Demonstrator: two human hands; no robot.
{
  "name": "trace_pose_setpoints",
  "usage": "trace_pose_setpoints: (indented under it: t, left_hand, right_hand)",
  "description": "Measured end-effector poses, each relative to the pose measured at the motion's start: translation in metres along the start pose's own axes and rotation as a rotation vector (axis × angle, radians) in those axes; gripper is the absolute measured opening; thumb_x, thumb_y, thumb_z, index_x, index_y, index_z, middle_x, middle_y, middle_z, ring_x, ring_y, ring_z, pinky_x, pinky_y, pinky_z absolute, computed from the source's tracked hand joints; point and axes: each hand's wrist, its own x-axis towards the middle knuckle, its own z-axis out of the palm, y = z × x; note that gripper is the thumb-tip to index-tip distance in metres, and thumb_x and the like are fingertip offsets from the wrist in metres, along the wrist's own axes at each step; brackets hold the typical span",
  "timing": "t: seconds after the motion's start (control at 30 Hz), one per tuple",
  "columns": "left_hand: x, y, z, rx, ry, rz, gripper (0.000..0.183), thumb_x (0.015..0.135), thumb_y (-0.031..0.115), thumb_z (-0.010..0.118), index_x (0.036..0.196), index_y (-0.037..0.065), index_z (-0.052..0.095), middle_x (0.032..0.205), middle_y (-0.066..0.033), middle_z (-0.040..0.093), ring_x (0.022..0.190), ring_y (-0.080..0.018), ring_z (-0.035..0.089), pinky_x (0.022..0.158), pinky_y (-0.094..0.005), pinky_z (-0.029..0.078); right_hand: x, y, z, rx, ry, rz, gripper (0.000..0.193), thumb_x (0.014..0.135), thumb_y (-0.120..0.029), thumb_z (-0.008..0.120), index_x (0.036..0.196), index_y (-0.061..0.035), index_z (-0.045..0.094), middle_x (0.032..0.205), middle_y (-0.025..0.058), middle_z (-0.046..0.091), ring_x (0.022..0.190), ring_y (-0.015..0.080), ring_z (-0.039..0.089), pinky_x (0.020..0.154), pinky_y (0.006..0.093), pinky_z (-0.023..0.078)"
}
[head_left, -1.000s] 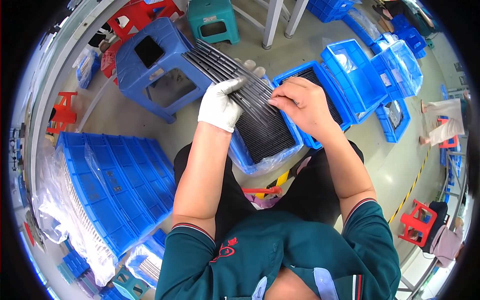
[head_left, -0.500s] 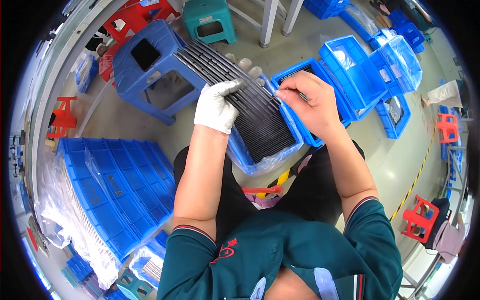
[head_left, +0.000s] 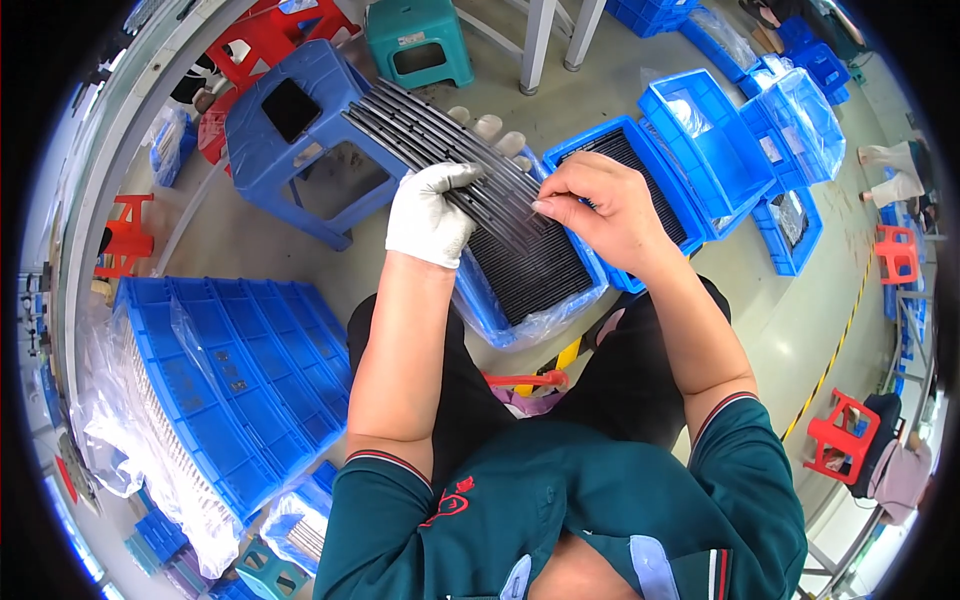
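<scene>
Thin black rods (head_left: 430, 135), glossy, side by side; gloved left hand (head_left: 432, 215) clasping them; bare right hand (head_left: 605, 205) pinching, contents unclear, closer to their near ends than half a second ago.

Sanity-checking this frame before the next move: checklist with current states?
1. Left hand has a grip on the black rods: ok.
2. Both hands gloved: not ok, the right hand is bare.
3. Right fingertips pinching a rod: cannot tell, too small and blurred.
4. Rod ends near the right hand level: cannot tell, blurred.
5. Lined blue bin below the rods: ok, more black rods inside.
</scene>
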Motion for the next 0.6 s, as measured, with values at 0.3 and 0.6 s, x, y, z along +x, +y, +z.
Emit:
trace_pose_setpoints:
  t: [0.3,0.6]
  left_hand:
    - [0.001,0.000,-0.012,-0.049,-0.042,-0.026,0.033,0.091,-0.001,0.043,0.123,0.006,0.047,0.121,-0.0193,0.053,0.114,-0.0443,0.052,0.094,-0.0600,0.045]
    - [0.001,-0.004,-0.009,-0.013,0.047,-0.048,0.032,0.089,-0.004,0.042,0.119,0.007,0.047,0.122,-0.0184,0.053,0.116,-0.0430,0.051,0.095,-0.0592,0.045]
  right_hand:
    - [0.002,-0.001,0.002,-0.063,-0.001,-0.141,0.011,0.072,-0.006,0.073,0.077,-0.0053,0.064,0.073,0.0054,0.059,0.071,0.0231,0.057,0.062,0.0322,0.046]
    - [0.001,-0.004,0.001,-0.189,0.008,-0.221,0.013,0.068,-0.010,0.074,0.073,-0.0067,0.062,0.072,0.0046,0.059,0.071,0.0248,0.057,0.063,0.0348,0.047]
